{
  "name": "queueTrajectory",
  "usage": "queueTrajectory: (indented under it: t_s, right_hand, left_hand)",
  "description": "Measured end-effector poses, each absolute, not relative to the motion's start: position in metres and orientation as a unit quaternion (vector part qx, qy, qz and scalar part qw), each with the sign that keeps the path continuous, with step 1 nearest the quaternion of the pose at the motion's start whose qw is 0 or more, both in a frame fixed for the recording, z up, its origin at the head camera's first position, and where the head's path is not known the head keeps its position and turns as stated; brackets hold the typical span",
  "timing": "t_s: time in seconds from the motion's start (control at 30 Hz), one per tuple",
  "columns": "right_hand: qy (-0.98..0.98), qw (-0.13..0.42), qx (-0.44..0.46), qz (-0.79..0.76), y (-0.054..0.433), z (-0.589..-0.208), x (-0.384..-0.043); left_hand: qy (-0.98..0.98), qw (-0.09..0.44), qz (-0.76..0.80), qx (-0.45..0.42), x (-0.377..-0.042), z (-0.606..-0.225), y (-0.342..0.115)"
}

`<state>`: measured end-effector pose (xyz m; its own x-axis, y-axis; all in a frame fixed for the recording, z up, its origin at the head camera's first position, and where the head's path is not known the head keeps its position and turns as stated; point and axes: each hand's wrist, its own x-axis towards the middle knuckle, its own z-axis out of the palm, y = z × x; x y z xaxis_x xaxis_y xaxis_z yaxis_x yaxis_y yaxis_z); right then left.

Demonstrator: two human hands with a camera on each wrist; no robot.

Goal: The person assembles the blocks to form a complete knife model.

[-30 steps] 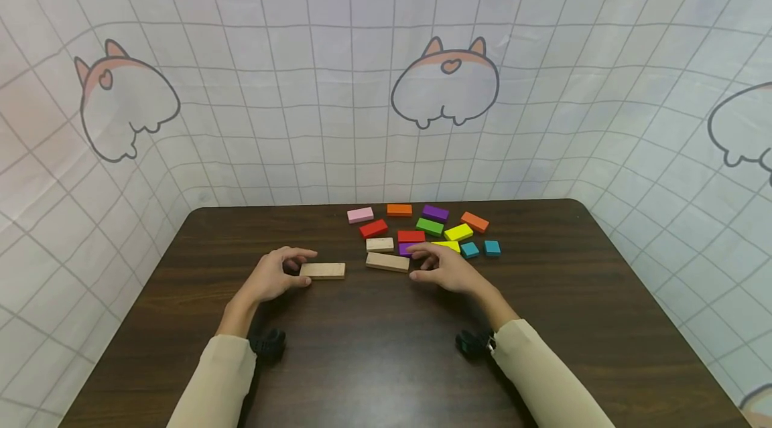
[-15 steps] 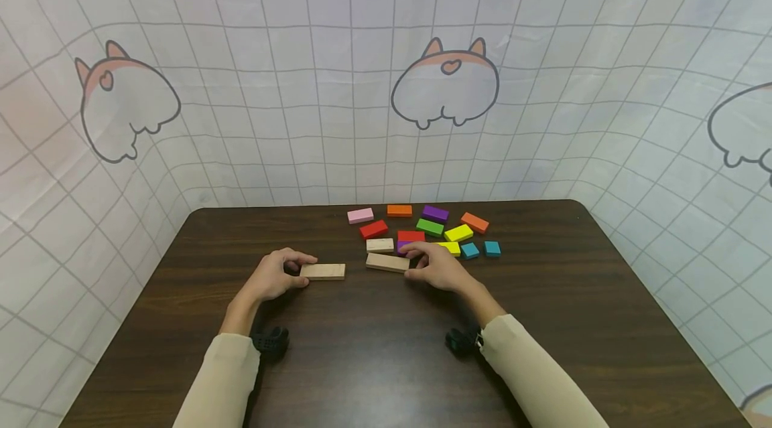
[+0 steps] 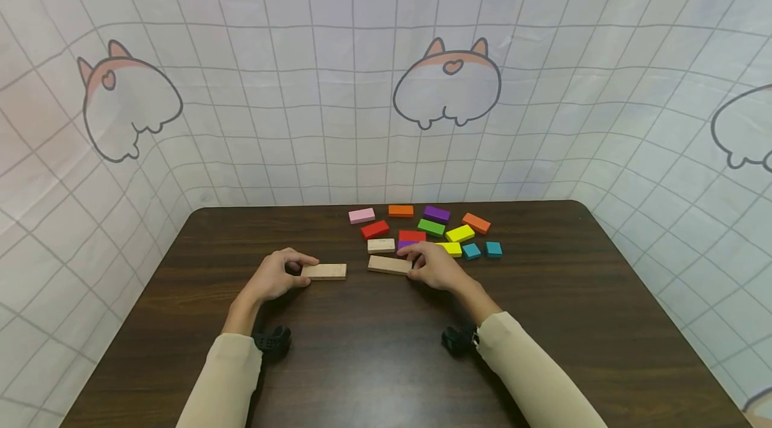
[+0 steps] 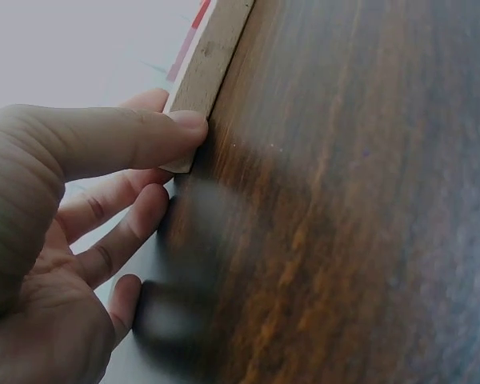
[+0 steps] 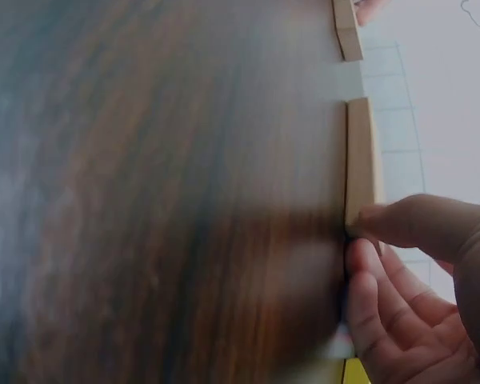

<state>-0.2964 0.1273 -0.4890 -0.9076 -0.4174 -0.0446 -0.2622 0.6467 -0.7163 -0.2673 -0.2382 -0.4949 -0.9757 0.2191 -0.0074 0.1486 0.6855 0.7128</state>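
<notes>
My left hand (image 3: 274,275) pinches the left end of a plain wooden block (image 3: 326,272) lying flat on the table. In the left wrist view the thumb (image 4: 188,122) presses the near side of that block (image 4: 208,68), fingers behind it. To its right, my right hand (image 3: 439,266) pinches the right end of a second plain wooden block (image 3: 389,265), slightly slanted. The right wrist view shows the thumb (image 5: 376,220) at this block's near side (image 5: 360,160), with a gap between the two blocks. A shorter pale block (image 3: 381,246) lies just behind the second one.
Behind the right hand are scattered coloured blocks: pink (image 3: 362,216), red (image 3: 375,230), green (image 3: 431,227), yellow (image 3: 460,234), purple (image 3: 437,214), orange (image 3: 476,223) and small blue ones (image 3: 494,250). A white grid-patterned curtain (image 3: 289,147) surrounds the dark wooden table (image 3: 374,361).
My right hand has moved slightly left, from beside the second wooden block's right end to gripping it. The left hand stays at its block.
</notes>
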Motion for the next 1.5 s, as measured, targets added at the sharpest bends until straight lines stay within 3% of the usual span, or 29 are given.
queueTrajectory:
  t_s: [0.57, 1.5]
  right_hand:
    - [0.897, 0.149, -0.242, -0.339, 0.149, -0.482, -0.290]
    - [0.889, 0.140, -0.247, -0.360, 0.145, -0.489, -0.279]
  left_hand:
    - [0.921, 0.046, 0.370, 0.115, -0.264, -0.487, -0.227]
    - [0.929, 0.045, 0.352, 0.106, -0.255, -0.488, -0.209]
